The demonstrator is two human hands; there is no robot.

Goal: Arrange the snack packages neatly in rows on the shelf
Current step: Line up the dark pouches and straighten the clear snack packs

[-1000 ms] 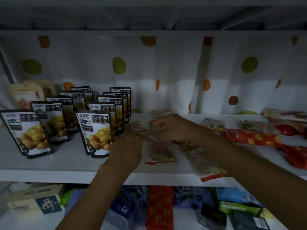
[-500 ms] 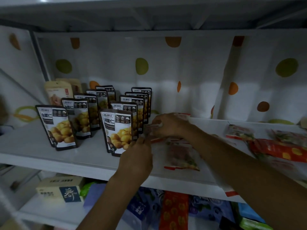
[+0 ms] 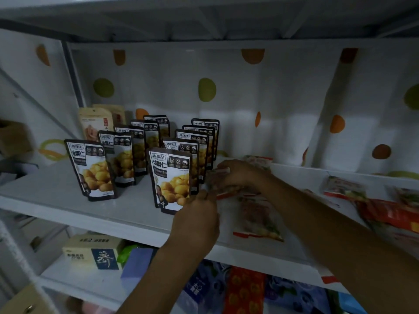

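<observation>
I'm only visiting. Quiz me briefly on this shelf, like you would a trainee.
1. The dark chestnut pouches stand in how many rows? A one, B two, C four.
2. True or false: the left hand and right hand hold nothing.
3. Fill in: the flat packet lies on the shelf to the ___ of the pouches.
Key: 1 B. 2 False, both hold a small clear packet. 3 right.

free: shelf (image 3: 45,191) front-left | blocked: upright pouches (image 3: 171,177) — flat packets (image 3: 258,218) apparently litter right
</observation>
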